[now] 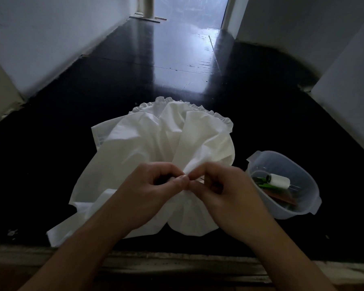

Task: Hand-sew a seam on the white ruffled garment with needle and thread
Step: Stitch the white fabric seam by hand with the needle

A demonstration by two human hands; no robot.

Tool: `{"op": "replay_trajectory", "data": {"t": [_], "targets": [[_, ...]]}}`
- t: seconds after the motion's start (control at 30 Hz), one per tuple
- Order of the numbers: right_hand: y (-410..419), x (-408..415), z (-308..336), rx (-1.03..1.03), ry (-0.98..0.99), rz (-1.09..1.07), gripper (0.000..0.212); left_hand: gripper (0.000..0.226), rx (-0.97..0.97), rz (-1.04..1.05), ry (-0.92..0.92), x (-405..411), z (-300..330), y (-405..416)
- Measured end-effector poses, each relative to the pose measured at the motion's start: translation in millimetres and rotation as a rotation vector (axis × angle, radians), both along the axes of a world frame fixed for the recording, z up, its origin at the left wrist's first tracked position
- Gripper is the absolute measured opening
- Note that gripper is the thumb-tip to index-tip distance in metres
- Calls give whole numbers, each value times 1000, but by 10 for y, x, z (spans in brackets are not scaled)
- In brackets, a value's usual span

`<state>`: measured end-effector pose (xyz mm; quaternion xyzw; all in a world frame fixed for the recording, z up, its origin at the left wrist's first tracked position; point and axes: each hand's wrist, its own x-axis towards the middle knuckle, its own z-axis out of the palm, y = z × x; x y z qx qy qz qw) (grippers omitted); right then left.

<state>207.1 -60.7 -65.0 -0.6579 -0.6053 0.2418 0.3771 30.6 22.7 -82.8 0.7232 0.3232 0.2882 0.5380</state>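
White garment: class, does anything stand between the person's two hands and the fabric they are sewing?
Nothing visible does. The left hand and right hand both already pinch a gathered fold of the white garment. The plastic tub with the thread spool sits clear, off to the right.

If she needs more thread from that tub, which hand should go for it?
Probably the right hand: the plastic tub with the white spool sits just beside it, while the left hand pinches the white garment.
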Motion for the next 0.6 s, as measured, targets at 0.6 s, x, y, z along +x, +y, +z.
{"op": "replay_trajectory", "data": {"t": [0.6], "targets": [[-10,176,9,-67,-377,-438,13,23,-30,25,11,-14,18,-4]]}}
